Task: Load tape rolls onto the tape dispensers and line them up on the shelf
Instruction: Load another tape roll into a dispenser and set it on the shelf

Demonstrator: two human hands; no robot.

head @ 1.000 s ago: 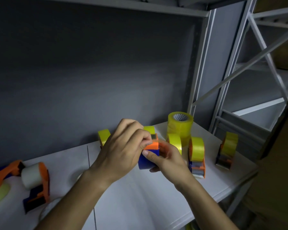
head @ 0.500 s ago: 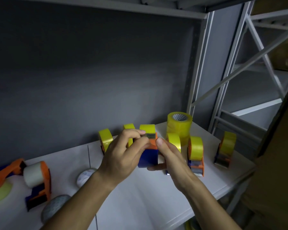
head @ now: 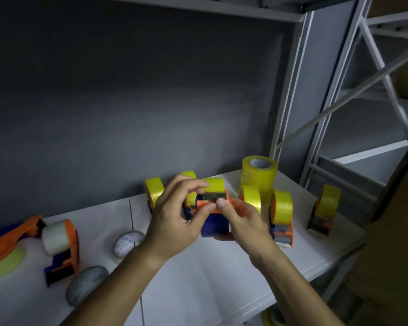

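Note:
Above the white shelf, both hands hold an orange and blue tape dispenser loaded with a yellow roll. My left hand pinches the tape end at the dispenser's front between thumb and forefinger. My right hand grips the blue body from the right and below. Loaded dispensers stand behind: one yellow roll at the left, two to the right, one far right. A stack of yellow rolls stands at the back.
On the left lie a dispenser with a white roll, an orange dispenser over a pale yellow roll, and two loose whitish rolls. A grey upright post bounds the shelf at the right; a dark wall stands behind.
The dispenser has been lifted and turned so its yellow roll sits on top. My left hand moved from covering it to pinching the tape end at the front. The view has shifted slightly.

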